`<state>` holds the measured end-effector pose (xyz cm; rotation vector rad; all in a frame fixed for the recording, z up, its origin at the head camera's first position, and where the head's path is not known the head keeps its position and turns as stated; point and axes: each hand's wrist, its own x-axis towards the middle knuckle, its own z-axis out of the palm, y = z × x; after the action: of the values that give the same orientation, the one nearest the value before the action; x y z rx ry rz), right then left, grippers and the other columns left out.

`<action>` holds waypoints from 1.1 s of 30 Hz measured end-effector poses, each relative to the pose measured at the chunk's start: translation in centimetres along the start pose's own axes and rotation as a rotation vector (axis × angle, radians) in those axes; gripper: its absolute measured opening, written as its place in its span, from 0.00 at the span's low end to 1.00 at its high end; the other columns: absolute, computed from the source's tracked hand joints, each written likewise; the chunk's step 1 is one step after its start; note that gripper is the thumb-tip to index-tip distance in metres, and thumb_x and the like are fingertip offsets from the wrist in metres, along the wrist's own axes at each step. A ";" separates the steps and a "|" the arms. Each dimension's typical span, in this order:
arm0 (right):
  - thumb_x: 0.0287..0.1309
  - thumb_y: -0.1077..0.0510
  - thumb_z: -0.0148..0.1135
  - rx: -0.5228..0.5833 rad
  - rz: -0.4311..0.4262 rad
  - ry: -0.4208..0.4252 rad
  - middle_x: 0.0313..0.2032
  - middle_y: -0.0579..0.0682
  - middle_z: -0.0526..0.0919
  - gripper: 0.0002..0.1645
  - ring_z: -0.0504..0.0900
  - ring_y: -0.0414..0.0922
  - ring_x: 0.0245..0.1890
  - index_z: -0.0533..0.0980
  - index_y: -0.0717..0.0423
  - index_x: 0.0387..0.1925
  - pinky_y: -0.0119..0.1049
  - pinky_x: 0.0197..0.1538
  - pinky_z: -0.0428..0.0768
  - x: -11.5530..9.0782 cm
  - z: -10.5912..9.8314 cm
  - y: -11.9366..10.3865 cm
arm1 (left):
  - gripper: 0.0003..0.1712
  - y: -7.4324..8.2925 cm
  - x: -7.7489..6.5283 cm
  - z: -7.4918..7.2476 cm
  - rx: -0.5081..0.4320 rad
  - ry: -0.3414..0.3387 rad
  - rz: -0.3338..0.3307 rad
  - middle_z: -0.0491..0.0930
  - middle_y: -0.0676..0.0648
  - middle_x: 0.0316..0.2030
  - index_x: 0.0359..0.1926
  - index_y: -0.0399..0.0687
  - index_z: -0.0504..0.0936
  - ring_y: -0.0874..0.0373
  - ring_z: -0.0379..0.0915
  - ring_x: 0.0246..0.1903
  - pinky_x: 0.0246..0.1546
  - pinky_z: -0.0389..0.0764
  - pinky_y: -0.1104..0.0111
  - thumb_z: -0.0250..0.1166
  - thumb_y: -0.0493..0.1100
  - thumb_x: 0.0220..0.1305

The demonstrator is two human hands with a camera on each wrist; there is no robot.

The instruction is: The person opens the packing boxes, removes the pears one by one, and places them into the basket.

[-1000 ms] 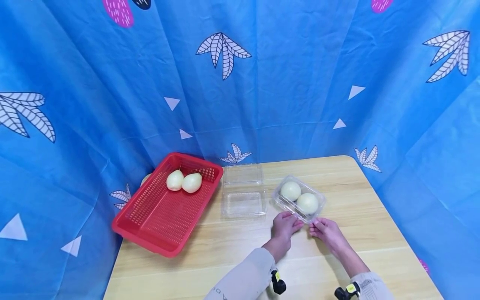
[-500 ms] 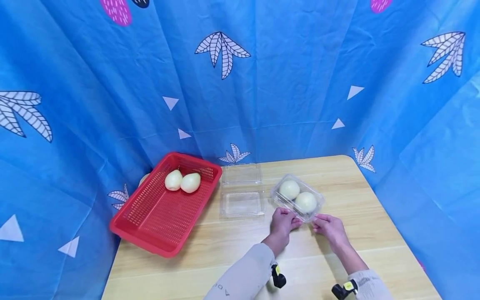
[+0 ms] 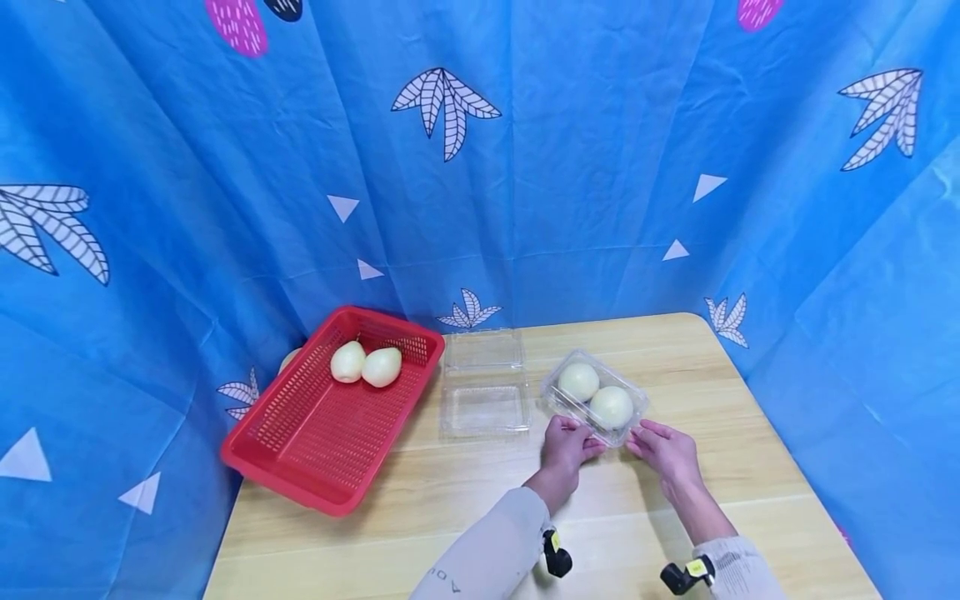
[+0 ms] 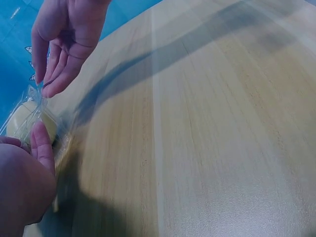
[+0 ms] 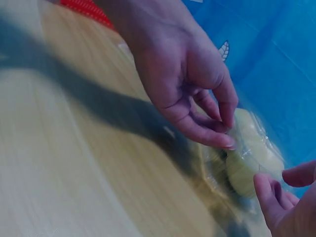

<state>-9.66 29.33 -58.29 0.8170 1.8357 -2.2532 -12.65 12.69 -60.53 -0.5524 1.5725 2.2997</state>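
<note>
Pinching the near rim of a clear plastic hinged box (image 3: 572, 408) from two sides, the person works low over the table (image 3: 375, 550); the box sits askew on the right part of the wooden top, its lid over two pale, rounded, pear-like fruits (image 3: 578, 381) lying side by side; whether the rim has caught all along, I can't tell from here. To do this closing well, I'd say, line up lid and base at the corner first, then squeeze along the rim bit by bit; a light hand suits such thin plastic, which could buckle or skid if pushed hard from one side.

The left hand (image 3: 564, 454) comes in along the near edge, thumb and fingers nipping the rim; the right hand (image 3: 669, 454) reaches in from the other side, thumb and fingertips together at the near right corner, the palm clear of the box; both forearms slant forward, wrists bent towards each other. Just left of the box, a second clear plastic box (image 3: 487, 408) lies open; farther left, a red perforated plastic basket (image 3: 300, 493) holds two pale yellow pears (image 3: 382, 367).
</note>
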 end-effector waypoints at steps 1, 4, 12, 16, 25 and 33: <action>0.74 0.66 0.55 0.017 0.005 -0.002 0.32 0.42 0.90 0.35 0.90 0.34 0.37 0.56 0.75 0.74 0.28 0.52 0.88 0.0 0.0 -0.1 | 0.13 0.0 0.0 0.0 -0.001 -0.002 0.001 0.82 0.43 0.31 0.39 0.44 0.72 0.54 0.85 0.28 0.42 0.93 0.56 0.68 0.29 0.62; 0.74 0.65 0.54 0.059 0.014 -0.022 0.35 0.42 0.90 0.35 0.90 0.34 0.40 0.55 0.74 0.74 0.29 0.57 0.87 0.0 -0.2 -0.3 | 0.13 0.0 0.2 -0.1 -0.006 -0.008 -0.002 0.82 0.43 0.31 0.39 0.44 0.71 0.54 0.85 0.28 0.44 0.92 0.53 0.68 0.29 0.61; 0.71 0.64 0.60 0.077 0.057 -0.070 0.38 0.43 0.90 0.34 0.89 0.36 0.43 0.61 0.70 0.73 0.30 0.59 0.86 0.3 -0.4 -0.4 | 0.13 0.2 0.7 -0.3 -0.008 -0.048 -0.015 0.81 0.41 0.32 0.38 0.43 0.70 0.51 0.85 0.30 0.42 0.93 0.56 0.66 0.28 0.62; 0.68 0.63 0.64 0.068 0.064 -0.076 0.37 0.42 0.90 0.33 0.89 0.35 0.42 0.65 0.69 0.70 0.29 0.58 0.86 0.4 -0.2 -0.4 | 0.13 0.6 0.7 -0.3 -0.021 -0.075 -0.017 0.80 0.41 0.33 0.39 0.42 0.69 0.51 0.84 0.29 0.41 0.93 0.58 0.64 0.26 0.62; 0.66 0.68 0.63 0.066 0.077 -0.100 0.35 0.44 0.88 0.09 0.87 0.37 0.36 0.81 0.59 0.46 0.28 0.51 0.88 1.3 -0.1 -0.4 | 0.13 0.5 0.8 -0.1 -0.023 -0.091 -0.028 0.81 0.40 0.33 0.39 0.42 0.68 0.53 0.83 0.28 0.41 0.93 0.57 0.64 0.27 0.63; 0.68 0.69 0.59 0.016 0.067 -0.132 0.33 0.44 0.86 0.06 0.84 0.37 0.34 0.80 0.59 0.42 0.28 0.47 0.88 1.9 -0.1 -0.4 | 0.13 0.3 0.9 -0.2 -0.042 -0.095 -0.044 0.82 0.39 0.35 0.38 0.42 0.68 0.53 0.83 0.29 0.41 0.93 0.58 0.63 0.27 0.64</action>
<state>-11.37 29.92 -58.85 0.7032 1.7084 -2.2264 -13.54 12.39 -60.74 -0.4756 1.4579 2.2955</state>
